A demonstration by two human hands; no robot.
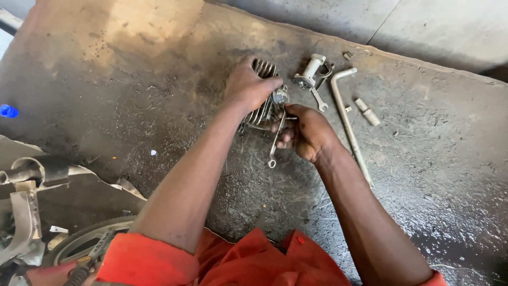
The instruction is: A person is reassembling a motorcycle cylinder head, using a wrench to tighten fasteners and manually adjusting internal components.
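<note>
A finned metal engine cylinder head [263, 108] lies on the oily concrete floor. My left hand [247, 85] presses down on top of it, fingers spread over the fins. My right hand [306, 131] is beside it on the right, closed around a slim metal spanner [275, 145] whose ring end hangs down toward me. The spanner's upper end meets the head's right side, hidden by my fingers.
A long L-shaped bar wrench [348, 121], a second small spanner [319, 100], a white cylindrical part [311, 71] and a short socket piece [367, 112] lie to the right. Motorcycle parts and a wheel [79, 243] sit at lower left. A blue cap [7, 111] is at far left.
</note>
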